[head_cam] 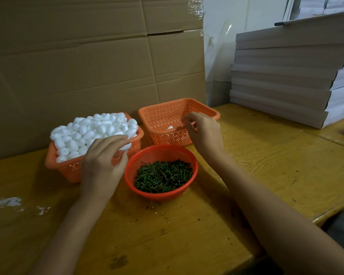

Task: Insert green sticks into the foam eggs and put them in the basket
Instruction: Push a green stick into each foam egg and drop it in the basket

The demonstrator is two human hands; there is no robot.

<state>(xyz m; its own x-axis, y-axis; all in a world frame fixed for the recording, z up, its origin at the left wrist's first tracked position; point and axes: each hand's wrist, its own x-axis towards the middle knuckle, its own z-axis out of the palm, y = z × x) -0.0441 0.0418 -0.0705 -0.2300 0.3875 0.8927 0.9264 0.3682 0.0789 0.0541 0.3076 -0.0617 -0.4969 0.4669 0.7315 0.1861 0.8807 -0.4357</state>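
Beyond table (266, 159): cardboard wall (77, 66) twelve o'clock, boxes (286, 76) two o'clock.
Left hand (102, 161): ours grips foam egg (126, 146), ten o'clock.
Right hand (204, 132): pinched over basket (163, 104) rim, one o'clock; hold unclear to us.
Green sticks (163, 175): bowl (161, 148), centre.

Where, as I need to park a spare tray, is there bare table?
The table right of the right hand, between the stick bowl and the stacked boxes. Also the near strip between the forearms. Crowded: the egg basket, collecting basket and bowl, clustered under the left hand and the right.
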